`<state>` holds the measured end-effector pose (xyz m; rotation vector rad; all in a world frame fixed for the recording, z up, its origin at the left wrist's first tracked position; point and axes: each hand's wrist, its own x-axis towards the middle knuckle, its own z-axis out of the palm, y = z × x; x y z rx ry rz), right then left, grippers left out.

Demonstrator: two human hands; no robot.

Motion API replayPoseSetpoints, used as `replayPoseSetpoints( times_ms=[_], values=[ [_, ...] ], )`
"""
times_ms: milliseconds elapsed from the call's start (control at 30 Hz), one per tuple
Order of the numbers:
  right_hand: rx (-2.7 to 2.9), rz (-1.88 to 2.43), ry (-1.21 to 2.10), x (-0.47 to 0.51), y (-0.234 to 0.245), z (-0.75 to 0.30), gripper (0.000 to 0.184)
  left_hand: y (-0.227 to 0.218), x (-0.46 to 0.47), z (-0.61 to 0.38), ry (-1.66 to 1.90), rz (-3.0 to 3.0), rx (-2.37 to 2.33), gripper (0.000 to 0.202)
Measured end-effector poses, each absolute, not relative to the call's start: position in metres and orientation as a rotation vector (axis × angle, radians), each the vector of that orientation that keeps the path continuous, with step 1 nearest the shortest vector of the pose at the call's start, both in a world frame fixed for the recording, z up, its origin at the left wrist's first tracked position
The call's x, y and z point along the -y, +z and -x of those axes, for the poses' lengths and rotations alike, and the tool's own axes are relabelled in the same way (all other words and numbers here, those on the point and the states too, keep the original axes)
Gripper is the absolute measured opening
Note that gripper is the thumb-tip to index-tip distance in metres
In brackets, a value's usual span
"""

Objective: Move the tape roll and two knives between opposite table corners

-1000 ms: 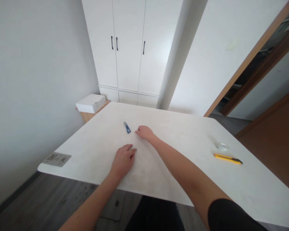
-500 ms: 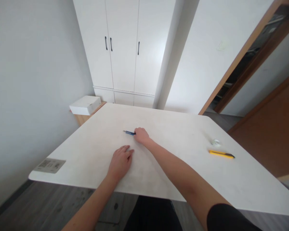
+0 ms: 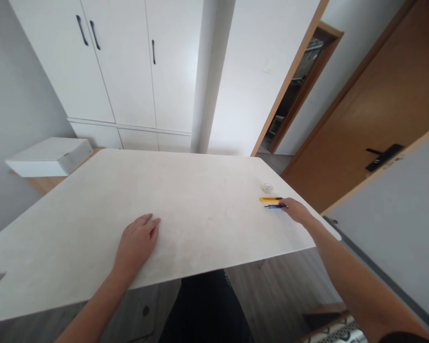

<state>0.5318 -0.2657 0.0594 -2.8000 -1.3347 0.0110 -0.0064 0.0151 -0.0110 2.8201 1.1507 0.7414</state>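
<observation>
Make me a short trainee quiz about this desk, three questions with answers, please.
1. What is the right hand holding?
a) the white box
b) the blue tool
c) a door handle

2. True or false: the left hand is gripping a cup.

3. What lies between the blue tool and the clear ring?

Key:
1. b
2. False; it rests on the white table, holding nothing visible.
3. The yellow cutter.

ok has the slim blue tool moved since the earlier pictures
Yes, rightward across the white tabletop: the slim blue tool is now beside the long yellow cutter, its end in the right hand.
</observation>
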Motion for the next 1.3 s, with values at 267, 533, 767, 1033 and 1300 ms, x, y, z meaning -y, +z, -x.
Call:
replayPoseSetpoints(
  times_ms=[267, 533, 767, 1033, 1300],
  values=[
    [1.316, 2.791, 0.023, 0.265, 0.048, -0.539, 0.030, -0.008, -0.013, 0.008, 0.735, -2.795, -1.142, 0.047],
    [1.426, 2.662, -0.001, 0.220, 0.059, -0.496, 0.040, -0.007, -0.015, 0.007, 0.724, -2.801, -1.145, 0.046],
    [1.805, 2.286, 0.236, 0.150, 0.043, -0.356, 0.066, -0.011, -0.019, 0.012, 0.744, -2.772, -1.113, 0.045],
    [1.823, 2.323, 0.188, 0.164, 0.015, -0.321, 0.084, -0.017, -0.023, 0.013, 0.781, -2.743, -1.097, 0.047],
    [1.786, 2.321, 0.218, 0.162, 0.016, -0.321, 0.086, -0.023, -0.027, 0.016, 0.761, -2.749, -1.102, 0.047]
  ],
)
